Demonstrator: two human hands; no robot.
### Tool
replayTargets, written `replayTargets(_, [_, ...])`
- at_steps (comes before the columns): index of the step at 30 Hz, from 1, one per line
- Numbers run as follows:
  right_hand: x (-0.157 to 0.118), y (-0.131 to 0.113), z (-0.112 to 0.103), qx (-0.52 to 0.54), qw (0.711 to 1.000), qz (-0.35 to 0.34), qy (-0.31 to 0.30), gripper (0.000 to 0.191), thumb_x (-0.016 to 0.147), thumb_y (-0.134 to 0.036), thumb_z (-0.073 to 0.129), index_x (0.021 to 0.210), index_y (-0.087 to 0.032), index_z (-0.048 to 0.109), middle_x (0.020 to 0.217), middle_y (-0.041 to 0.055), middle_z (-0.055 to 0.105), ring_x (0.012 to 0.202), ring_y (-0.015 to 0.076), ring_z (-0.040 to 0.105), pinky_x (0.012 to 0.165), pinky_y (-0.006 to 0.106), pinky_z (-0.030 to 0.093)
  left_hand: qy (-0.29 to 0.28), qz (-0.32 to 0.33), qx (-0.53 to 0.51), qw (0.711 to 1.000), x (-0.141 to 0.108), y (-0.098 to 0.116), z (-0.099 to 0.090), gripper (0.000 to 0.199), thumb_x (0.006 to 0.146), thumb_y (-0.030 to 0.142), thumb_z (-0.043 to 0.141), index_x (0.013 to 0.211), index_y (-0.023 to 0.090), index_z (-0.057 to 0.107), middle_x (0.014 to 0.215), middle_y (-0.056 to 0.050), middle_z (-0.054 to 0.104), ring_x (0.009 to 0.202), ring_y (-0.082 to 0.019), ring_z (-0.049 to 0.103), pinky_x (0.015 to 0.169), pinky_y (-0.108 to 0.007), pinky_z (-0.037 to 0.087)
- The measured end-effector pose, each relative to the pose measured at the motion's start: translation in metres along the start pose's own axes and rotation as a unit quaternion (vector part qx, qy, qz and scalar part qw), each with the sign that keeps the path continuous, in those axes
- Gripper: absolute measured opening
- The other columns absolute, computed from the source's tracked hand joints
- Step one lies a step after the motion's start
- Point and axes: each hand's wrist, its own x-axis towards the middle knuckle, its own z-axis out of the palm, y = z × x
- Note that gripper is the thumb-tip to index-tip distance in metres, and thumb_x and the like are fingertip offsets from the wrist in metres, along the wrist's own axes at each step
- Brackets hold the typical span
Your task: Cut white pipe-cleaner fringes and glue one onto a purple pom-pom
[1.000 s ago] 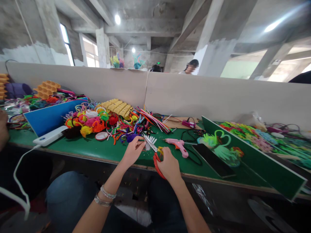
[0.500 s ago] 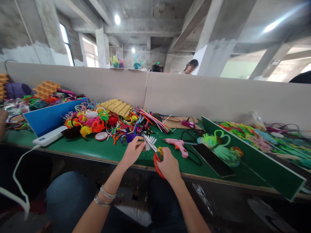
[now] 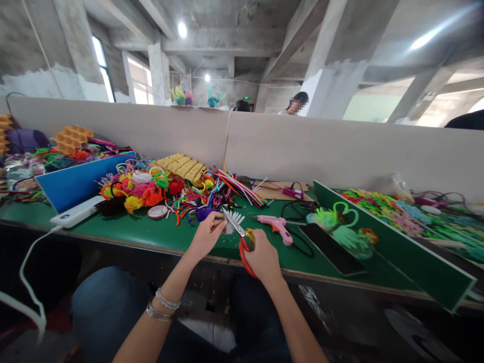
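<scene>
My right hand [image 3: 263, 256] is closed around the red and yellow handles of a pair of scissors [image 3: 241, 230], whose blades point up and left toward my left fingers. With its fingertips pinched together, my left hand [image 3: 206, 234] is at the blade tips; what it holds is too small to make out. Several white pieces [image 3: 235, 219] lie fanned out on the green table [image 3: 162, 234] just beyond the blades. A pink glue gun [image 3: 278, 227] rests to the right of my right hand.
Coloured pipe cleaners [image 3: 242, 187] and fuzzy pieces [image 3: 141, 189] are heaped at the left back. A black phone [image 3: 330, 249], a pale green swan [image 3: 350, 229] and an upright green board [image 3: 393, 244] stand or lie right. A white power strip [image 3: 81, 212] lies left.
The hand that showed at the far left edge is out of view now. My own hands and the scissors have hardly moved.
</scene>
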Motion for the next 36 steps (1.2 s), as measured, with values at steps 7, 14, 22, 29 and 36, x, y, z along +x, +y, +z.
replayTargets(7, [0.0000, 0.0005, -0.0008, 0.007, 1.000, 0.000, -0.008, 0.019, 0.073, -0.036, 0.046, 0.083, -0.020, 0.044, 0.083, 0.0014, 0.051, 0.070, 0.0140, 0.052, 0.052, 0.023, 0.026, -0.001, 0.002, -0.005, 1.000, -0.0001, -0.0001, 0.0005, 0.021, 0.074, 0.032, 0.051, 0.087, 0.016, 0.049, 0.077, -0.003, 0.065, 0.072, -0.016, 0.063, 0.069, -0.032, 0.051])
replayTargets(14, [-0.0002, 0.0004, -0.0023, 0.006, 1.000, -0.004, -0.004, 0.018, 0.072, -0.036, 0.046, 0.079, -0.020, 0.044, 0.079, 0.0003, 0.051, 0.064, 0.0125, 0.051, 0.051, 0.023, 0.028, -0.005, 0.004, 0.005, 1.000, -0.0004, 0.0001, 0.0008, 0.020, 0.074, 0.032, 0.051, 0.087, 0.016, 0.049, 0.075, -0.002, 0.064, 0.072, -0.016, 0.062, 0.068, -0.031, 0.052])
replayTargets(22, [0.0023, 0.0032, -0.0042, 0.033, 0.999, 0.017, 0.018, 0.019, 0.074, -0.037, 0.044, 0.082, -0.020, 0.044, 0.083, 0.0018, 0.052, 0.074, 0.0156, 0.053, 0.055, 0.024, 0.033, 0.003, 0.007, 0.005, 1.000, 0.0012, -0.0036, -0.0002, 0.022, 0.073, 0.032, 0.052, 0.088, 0.017, 0.050, 0.075, -0.003, 0.065, 0.069, -0.016, 0.062, 0.066, -0.031, 0.052])
replayTargets(29, [0.0035, 0.0044, -0.0091, 0.030, 0.998, 0.004, 0.063, 0.024, 0.073, -0.037, 0.045, 0.088, -0.019, 0.044, 0.087, 0.0038, 0.052, 0.083, 0.0179, 0.052, 0.059, 0.025, 0.037, 0.026, 0.019, 0.061, 0.998, 0.0016, -0.0057, -0.0020, 0.022, 0.075, 0.033, 0.050, 0.090, 0.017, 0.049, 0.073, -0.003, 0.064, 0.069, -0.017, 0.063, 0.063, -0.030, 0.051])
replayTargets(36, [0.0011, 0.0018, -0.0050, 0.030, 0.999, -0.016, 0.028, 0.022, 0.074, -0.035, 0.045, 0.092, -0.021, 0.045, 0.092, 0.0025, 0.053, 0.084, 0.0162, 0.052, 0.060, 0.024, 0.036, 0.026, 0.048, 0.122, 0.991, -0.0010, -0.0025, -0.0035, 0.019, 0.077, 0.031, 0.047, 0.091, 0.019, 0.050, 0.084, -0.006, 0.066, 0.080, -0.018, 0.062, 0.067, -0.028, 0.050])
